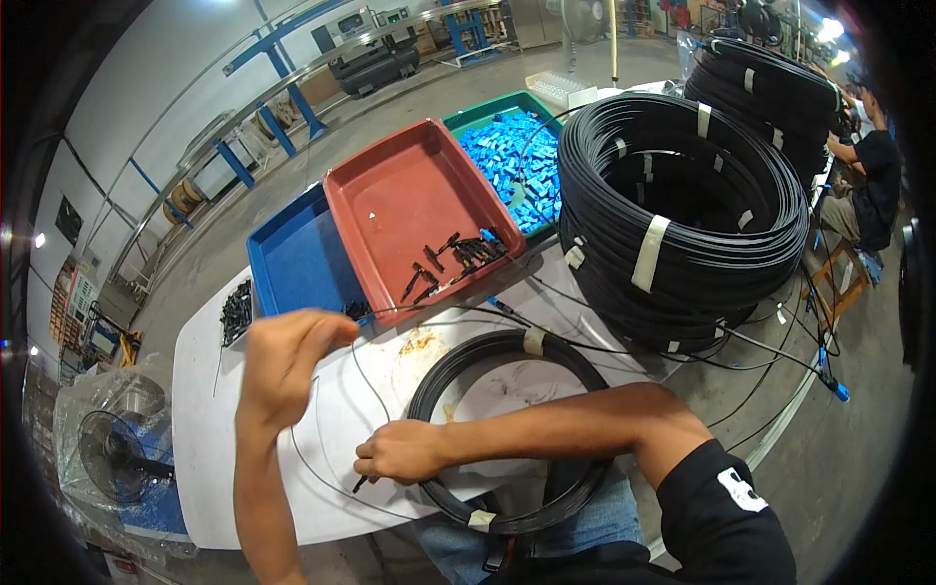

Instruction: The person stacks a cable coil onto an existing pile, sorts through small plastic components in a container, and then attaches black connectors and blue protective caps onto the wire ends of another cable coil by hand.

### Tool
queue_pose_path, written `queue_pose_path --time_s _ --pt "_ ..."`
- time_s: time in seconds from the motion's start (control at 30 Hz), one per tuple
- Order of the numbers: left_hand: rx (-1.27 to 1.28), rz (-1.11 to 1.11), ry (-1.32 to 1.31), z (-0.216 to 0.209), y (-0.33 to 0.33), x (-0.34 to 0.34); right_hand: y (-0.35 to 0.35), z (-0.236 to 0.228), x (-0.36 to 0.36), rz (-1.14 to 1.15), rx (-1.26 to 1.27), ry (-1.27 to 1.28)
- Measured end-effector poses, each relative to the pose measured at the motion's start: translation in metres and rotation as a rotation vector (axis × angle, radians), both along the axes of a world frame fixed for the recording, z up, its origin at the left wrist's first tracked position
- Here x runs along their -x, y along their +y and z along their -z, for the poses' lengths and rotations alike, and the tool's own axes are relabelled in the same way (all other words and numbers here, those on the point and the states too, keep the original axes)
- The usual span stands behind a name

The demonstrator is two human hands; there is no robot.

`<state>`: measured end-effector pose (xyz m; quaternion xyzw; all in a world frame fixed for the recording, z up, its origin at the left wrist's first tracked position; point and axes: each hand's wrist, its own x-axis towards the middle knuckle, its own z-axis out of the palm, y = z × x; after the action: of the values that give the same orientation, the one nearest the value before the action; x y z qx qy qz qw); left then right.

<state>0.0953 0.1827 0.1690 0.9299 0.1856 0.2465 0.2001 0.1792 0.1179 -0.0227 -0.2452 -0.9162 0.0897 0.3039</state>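
Observation:
My left hand (283,366) is raised over the left of the white table, its fingers pressed together. A thin dark cable runs down from near its fingertips to my right hand; whether the left fingers pinch it is not clear. Low over the left rim of a taped coil of black cable (581,375), my right hand (405,451) is closed round a black cable end (360,484), whose short tip sticks out below the fingers. The coil lies partly on the table and partly over my lap. Another thin cable curves loosely across the table beneath my left hand.
A red tray (390,200) holds several black connector parts and overlaps a blue tray (302,249). Blue pieces fill a green tray (526,100). A tall stack of black cable coils (673,224) stands right, with loose cables hanging. Another person (868,166) sits far right.

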Motion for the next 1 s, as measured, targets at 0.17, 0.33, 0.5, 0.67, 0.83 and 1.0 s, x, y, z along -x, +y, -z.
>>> queue_pose_path --time_s 0.17,0.33,0.5,0.67,0.83,1.0 --pt "-0.412 0.102 0.197 0.025 0.040 -0.102 -0.002 -0.012 -0.001 -0.012 0.201 -0.006" --pt "-0.393 0.085 0.205 0.058 0.103 -0.188 0.003 -0.013 0.010 -0.004 0.253 -0.079" --pt "-0.514 0.098 0.297 0.083 0.138 -0.261 0.005 -0.001 0.010 -0.006 0.291 -0.014" --pt "-0.682 -0.037 0.219 0.099 0.154 -0.312 0.028 0.069 0.052 0.061 -0.096 0.291" --pt "-0.849 -0.051 0.149 0.106 0.154 -0.330 0.017 0.030 0.026 -0.083 0.216 0.171" --pt "-0.708 -0.234 0.437 0.118 0.152 -0.350 0.033 0.049 0.046 -0.098 0.093 0.111"
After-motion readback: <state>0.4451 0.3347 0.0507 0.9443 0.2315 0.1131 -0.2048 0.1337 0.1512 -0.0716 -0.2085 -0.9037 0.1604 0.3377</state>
